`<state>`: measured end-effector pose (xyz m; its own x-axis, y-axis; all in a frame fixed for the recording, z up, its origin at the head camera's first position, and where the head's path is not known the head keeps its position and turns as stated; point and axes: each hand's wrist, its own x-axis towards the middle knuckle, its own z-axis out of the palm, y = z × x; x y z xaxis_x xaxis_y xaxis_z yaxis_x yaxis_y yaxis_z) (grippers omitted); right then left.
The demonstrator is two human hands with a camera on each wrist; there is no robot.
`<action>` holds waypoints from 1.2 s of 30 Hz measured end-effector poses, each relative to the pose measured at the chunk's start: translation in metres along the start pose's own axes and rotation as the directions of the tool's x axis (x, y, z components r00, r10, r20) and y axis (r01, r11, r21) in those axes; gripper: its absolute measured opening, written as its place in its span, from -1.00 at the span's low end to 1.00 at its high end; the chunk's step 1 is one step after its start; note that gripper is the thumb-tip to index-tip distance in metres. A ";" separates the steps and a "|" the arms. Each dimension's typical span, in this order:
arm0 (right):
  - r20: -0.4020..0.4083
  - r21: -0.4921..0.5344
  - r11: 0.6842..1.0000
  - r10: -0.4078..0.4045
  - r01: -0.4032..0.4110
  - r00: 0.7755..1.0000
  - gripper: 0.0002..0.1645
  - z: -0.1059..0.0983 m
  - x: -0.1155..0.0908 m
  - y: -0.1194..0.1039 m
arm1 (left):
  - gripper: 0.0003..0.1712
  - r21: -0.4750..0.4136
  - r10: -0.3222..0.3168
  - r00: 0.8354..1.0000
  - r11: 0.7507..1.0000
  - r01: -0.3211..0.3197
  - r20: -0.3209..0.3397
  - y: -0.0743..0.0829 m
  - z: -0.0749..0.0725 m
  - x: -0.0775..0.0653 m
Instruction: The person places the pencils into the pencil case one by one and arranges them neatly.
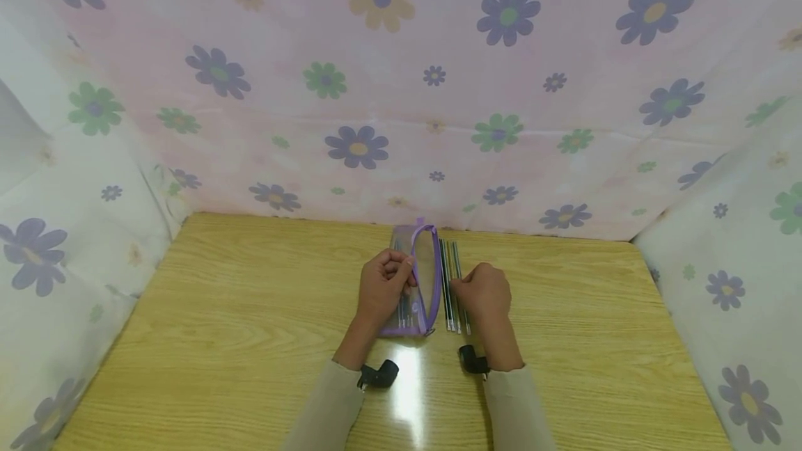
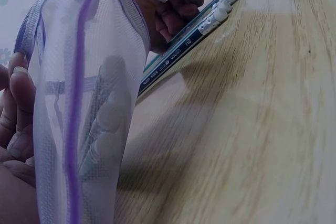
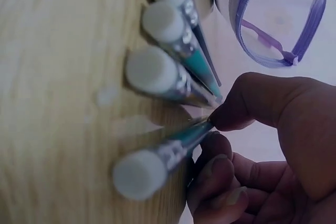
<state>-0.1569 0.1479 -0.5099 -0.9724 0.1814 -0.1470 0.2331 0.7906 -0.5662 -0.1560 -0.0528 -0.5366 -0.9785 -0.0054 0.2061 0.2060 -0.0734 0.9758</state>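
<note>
my left hand (image 1: 383,285) pinches the edge of a mesh pouch (image 1: 437,284) with purple trim, thumb and fingers closed on it. the pouch lies in front of me on a wood-grain surface (image 1: 250,312), its mouth gaping to my right. just beyond that mouth is a row of loose pencils (image 1: 447,291), white eraser ends toward me. my right hand (image 1: 485,291) grips the outermost pencil (image 3: 178,150) between thumb and forefinger; whether it is off the surface i cannot tell.

the held pencil could roll or twist away, i judge, because only fingertips have it, well along from the eraser. the row lies so close that a nudge from my knuckles could scatter it. if my left hand lets go, the soft mouth may sag shut, and a tip could snag the zip or mesh.

the head view gives the whole layout, but the erasers are tiny there. the right wrist view shows my pinch up close, and three erasers lined up apart from the held one. only the left wrist view lets me read "hb" on a dark barrel, and it shows pale erasers (image 2: 107,119) through the mesh, so there are pencils inside the pouch too.
</note>
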 end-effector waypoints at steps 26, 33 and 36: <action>0.052 0.252 0.964 -0.098 0.082 0.994 -0.79 -0.017 -0.002 0.000 | -0.82 -0.015 -0.013 1.000 1.000 0.013 0.000 0.001 -0.001 0.000; 0.068 0.342 0.934 -0.139 0.107 0.988 -0.87 -0.016 -0.005 -0.006 | -0.82 -0.019 0.001 1.000 1.000 -0.001 0.007 -0.001 -0.001 0.000; 0.052 0.369 0.920 -0.158 0.128 0.986 -0.88 -0.014 -0.006 -0.010 | -0.81 -0.021 0.005 1.000 1.000 -0.005 0.016 -0.003 -0.001 0.001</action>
<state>-0.1531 0.1476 -0.4919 -0.9949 0.0239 -0.0975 0.0951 0.5351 -0.8394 -0.1573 -0.0533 -0.5399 -0.9771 0.0105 0.2125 0.2106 -0.0946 0.9730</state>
